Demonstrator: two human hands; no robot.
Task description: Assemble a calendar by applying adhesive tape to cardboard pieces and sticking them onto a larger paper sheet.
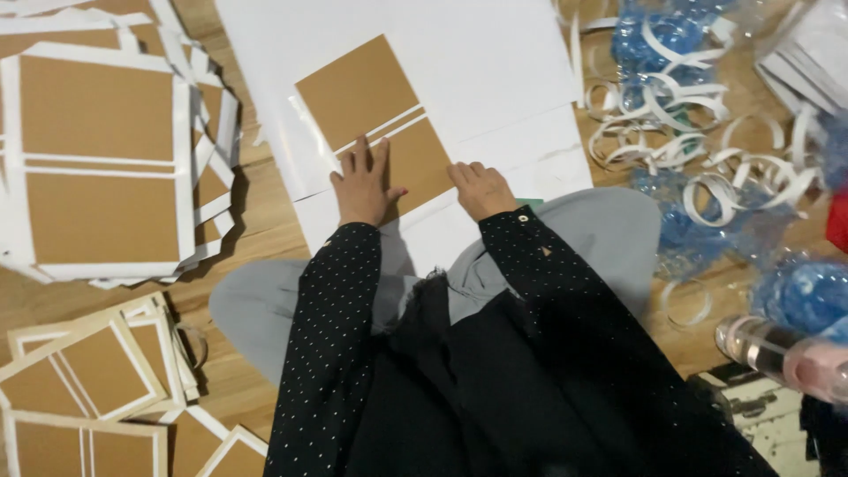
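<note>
Cardboard stacks (102,159) left, paper curls (680,132) right; white sheet (495,62) ahead open.

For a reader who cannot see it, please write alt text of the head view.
Left hand lies flat on two brown cardboard panels laid on a white sheet; right hand, curled, presses the sheet's edge. Stacks of finished panels lie left, curled white strips right.
</note>
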